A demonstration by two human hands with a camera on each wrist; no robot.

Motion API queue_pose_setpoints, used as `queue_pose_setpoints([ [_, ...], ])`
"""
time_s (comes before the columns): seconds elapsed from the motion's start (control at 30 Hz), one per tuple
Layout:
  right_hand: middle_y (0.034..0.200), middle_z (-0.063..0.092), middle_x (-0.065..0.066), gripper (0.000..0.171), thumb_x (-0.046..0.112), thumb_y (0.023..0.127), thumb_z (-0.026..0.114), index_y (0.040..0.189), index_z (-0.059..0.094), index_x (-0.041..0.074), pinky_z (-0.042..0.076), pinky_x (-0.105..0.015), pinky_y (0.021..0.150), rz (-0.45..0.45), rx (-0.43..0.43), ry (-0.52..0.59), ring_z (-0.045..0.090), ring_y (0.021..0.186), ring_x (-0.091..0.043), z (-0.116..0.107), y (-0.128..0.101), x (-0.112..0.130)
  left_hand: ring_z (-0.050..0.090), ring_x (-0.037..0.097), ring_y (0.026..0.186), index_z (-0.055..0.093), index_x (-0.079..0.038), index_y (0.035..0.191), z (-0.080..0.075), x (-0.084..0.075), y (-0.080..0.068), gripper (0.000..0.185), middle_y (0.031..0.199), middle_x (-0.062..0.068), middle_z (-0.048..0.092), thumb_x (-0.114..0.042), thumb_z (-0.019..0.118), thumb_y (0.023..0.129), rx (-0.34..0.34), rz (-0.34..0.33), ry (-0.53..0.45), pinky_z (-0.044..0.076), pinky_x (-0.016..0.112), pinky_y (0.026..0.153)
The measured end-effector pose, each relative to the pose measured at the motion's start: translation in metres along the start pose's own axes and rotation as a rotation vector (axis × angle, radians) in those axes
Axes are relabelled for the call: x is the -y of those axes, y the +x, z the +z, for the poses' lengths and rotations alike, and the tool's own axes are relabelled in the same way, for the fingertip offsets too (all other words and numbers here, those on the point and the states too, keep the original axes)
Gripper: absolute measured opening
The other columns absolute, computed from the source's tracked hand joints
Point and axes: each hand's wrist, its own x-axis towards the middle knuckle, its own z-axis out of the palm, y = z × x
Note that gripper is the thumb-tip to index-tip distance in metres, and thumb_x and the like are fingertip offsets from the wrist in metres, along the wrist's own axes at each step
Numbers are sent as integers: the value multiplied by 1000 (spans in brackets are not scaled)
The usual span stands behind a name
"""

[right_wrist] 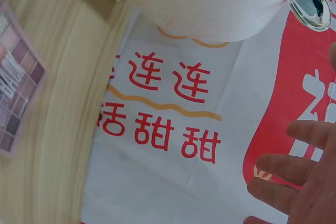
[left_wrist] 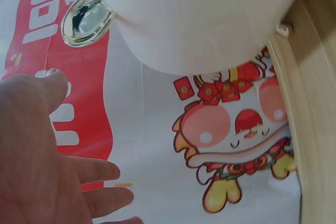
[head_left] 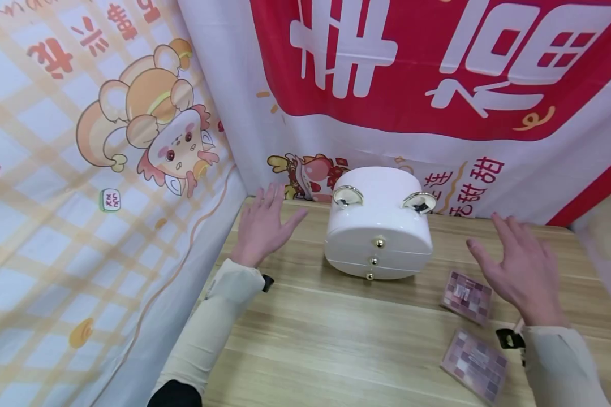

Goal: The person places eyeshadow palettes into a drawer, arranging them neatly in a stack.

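While flanking box (head_left: 378,226), hands open.

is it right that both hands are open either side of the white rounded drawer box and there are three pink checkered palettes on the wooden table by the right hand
Not quite: the head view shows two pink checkered palettes, one nearer the white rounded drawer box and one closer to the camera, not three. The rest holds: the left hand and right hand are open either side of the box, and the palettes lie on the wooden table by the right hand.

The nearer eyeshadow palette (head_left: 474,365) is partly hidden by the right sleeve (head_left: 560,362), its print unreadable.
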Motion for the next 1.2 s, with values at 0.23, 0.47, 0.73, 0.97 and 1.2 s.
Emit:
queue_pose_setpoints([
  [0.23, 161, 23, -24, 77, 55, 101, 46, 161, 20, 15, 17, -78, 105, 11, -22, 167, 24, 141, -55, 3, -6, 3, 35, 34, 143, 34, -16, 157, 1, -4, 5, 94, 159, 9, 36, -82, 34, 90, 98, -60, -392, 32, 56, 113],
  [0.47, 159, 29, -22, 69, 49, 103, 49, 161, 24, 19, 21, -77, 105, 21, -34, 340, 28, 140, -54, 8, -10, 11, 54, 25, 124, 55, -17, 142, 7, -16, 16, 89, 138, 3, 57, -83, 49, 84, 140, -119, -750, 48, 50, 99],
  [0.73, 151, 43, -23, 67, 50, 103, 50, 159, 31, 19, 37, -71, 97, 79, -43, 463, 46, 129, -49, 19, -14, 25, 58, 23, 107, 65, -17, 130, 22, -29, 27, 62, 122, 1, 62, -64, 65, 89, 217, -158, -933, 55, 41, 88],
  [0.97, 136, 59, -16, 59, 46, 103, 54, 150, 46, 11, 48, -35, 95, 108, -114, 567, 58, 114, -27, 27, -20, 39, 60, 27, 108, 65, -11, 126, 32, -40, 33, 59, 121, 4, 63, -55, 74, 88, 251, -157, -976, 55, 48, 91],
  [1.2, 119, 66, -11, 48, 40, 103, 56, 140, 57, 9, 44, -14, 78, 145, -178, 622, 56, 95, -7, 36, -27, 51, 59, 24, 111, 65, -11, 128, 41, -48, 35, 64, 122, 2, 64, -55, 78, 83, 281, -150, -981, 55, 48, 91],
])
